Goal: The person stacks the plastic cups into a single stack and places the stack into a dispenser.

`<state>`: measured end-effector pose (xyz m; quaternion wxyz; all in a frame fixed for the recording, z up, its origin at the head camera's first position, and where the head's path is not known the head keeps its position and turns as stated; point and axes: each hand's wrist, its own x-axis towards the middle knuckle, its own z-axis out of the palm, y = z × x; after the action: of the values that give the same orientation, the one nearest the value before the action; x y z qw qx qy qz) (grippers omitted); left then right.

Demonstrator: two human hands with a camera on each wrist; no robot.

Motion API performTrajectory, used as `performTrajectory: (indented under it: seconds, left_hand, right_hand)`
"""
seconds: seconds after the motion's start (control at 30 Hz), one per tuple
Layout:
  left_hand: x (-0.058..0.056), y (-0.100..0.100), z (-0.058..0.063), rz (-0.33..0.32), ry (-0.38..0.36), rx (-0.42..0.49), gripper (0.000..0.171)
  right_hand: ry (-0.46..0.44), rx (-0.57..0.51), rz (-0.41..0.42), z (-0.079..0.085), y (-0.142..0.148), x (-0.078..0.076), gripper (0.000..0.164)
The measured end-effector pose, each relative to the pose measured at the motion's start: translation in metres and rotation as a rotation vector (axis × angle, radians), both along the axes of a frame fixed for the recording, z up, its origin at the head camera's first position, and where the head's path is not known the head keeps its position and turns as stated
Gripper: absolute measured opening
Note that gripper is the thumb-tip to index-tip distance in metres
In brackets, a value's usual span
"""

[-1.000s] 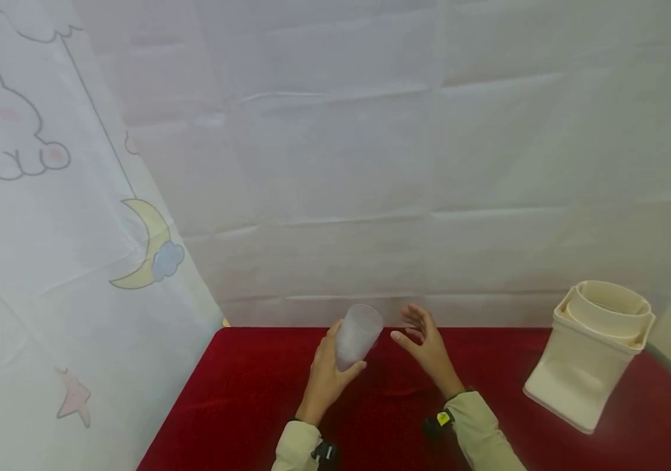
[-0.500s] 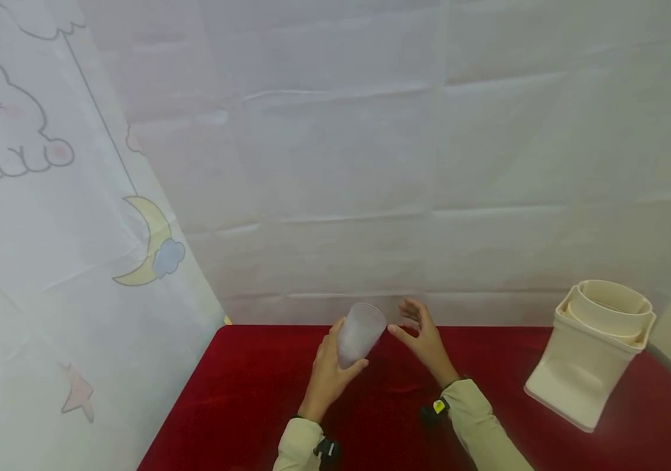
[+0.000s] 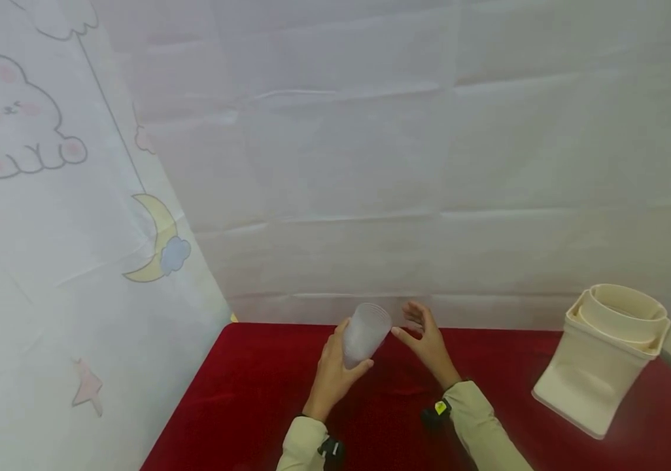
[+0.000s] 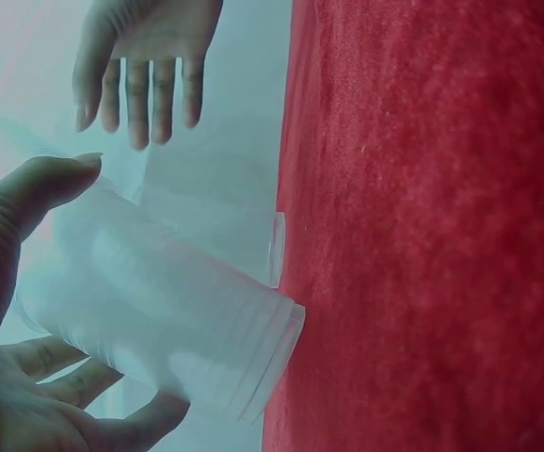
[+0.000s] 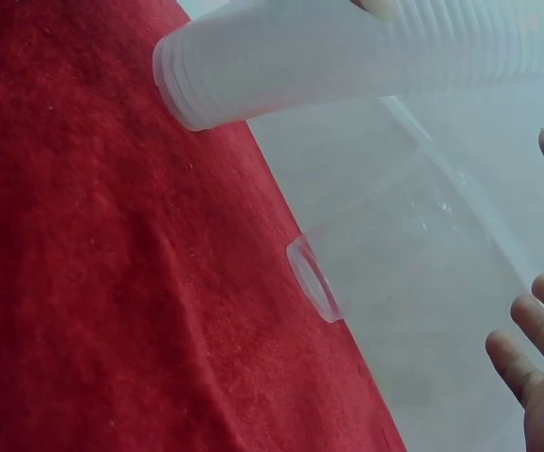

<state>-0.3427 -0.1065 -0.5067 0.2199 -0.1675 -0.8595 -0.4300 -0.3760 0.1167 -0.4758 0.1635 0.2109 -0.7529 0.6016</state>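
My left hand (image 3: 332, 376) grips a stack of nested clear plastic cups (image 3: 365, 333), tilted with the open rims up and toward the right. In the left wrist view, thumb and fingers wrap the stack (image 4: 159, 292) from both sides. A single clear cup (image 5: 394, 235) stands on the red cloth in the right wrist view, beyond the stack; in the head view the stack mostly hides it. My right hand (image 3: 430, 347) is beside the stack's rim, its fingers loosely bent and holding nothing. Its fingertips (image 5: 512, 363) are near the single cup's upper end.
A cream plastic container (image 3: 588, 373) with a round ring-like top stands at the table's right. Red cloth (image 3: 241, 392) covers the table. A pale sheet (image 3: 335, 163) hangs behind, and a printed one (image 3: 35, 261) is on the left.
The head view has turned slightly left. The cup stack and my right hand have come a little closer together. My left hand keeps its grip throughout.
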Motion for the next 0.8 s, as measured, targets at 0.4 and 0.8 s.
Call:
performTrajectory:
  seconds: [0.4, 0.8]
  left_hand:
    - [-0.003, 0.000, 0.006, -0.001, -0.020, 0.003, 0.090]
    - [0.001, -0.001, 0.003, -0.006, -0.037, 0.028, 0.091]
  right_hand:
    - [0.040, 0.022, -0.016, -0.014, -0.008, -0.028, 0.072]
    - [0.028, -0.003, -0.007, -0.047, -0.020, -0.052, 0.070]
